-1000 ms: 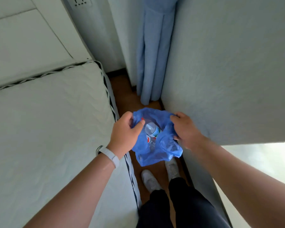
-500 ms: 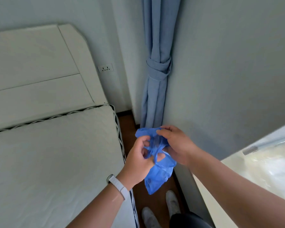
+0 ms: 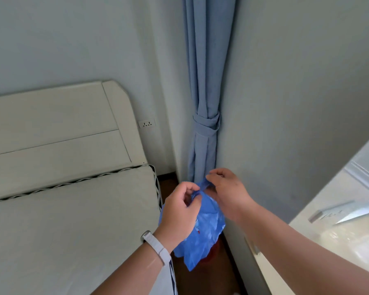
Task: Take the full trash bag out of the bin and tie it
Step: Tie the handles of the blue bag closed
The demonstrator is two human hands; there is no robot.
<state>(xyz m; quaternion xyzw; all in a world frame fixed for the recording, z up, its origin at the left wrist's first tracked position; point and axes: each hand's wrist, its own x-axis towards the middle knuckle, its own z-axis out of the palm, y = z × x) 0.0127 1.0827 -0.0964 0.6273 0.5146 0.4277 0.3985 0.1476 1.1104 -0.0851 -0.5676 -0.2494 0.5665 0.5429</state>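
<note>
A blue plastic trash bag (image 3: 202,237) hangs in the air in the narrow gap between the bed and the wall. Its gathered top is pinched between both hands. My left hand (image 3: 180,211), with a white band on the wrist, grips the left side of the bag's neck. My right hand (image 3: 227,193) holds a twisted strip of the bag's top just right of it. A bit of red shows under the bag's lower end (image 3: 209,255); I cannot tell what it is. What the bag holds is hidden.
A bare white mattress (image 3: 72,220) and pale headboard (image 3: 58,133) fill the left. A tied blue curtain (image 3: 207,103) hangs in the corner. A wall socket (image 3: 147,124) sits beside the headboard. A white windowsill (image 3: 339,209) with a metal handle is at the right.
The bag's open mouth has been drawn shut and lifted higher, and both hands now work its twisted top. The view has tilted up, so the feet have dropped out of sight.
</note>
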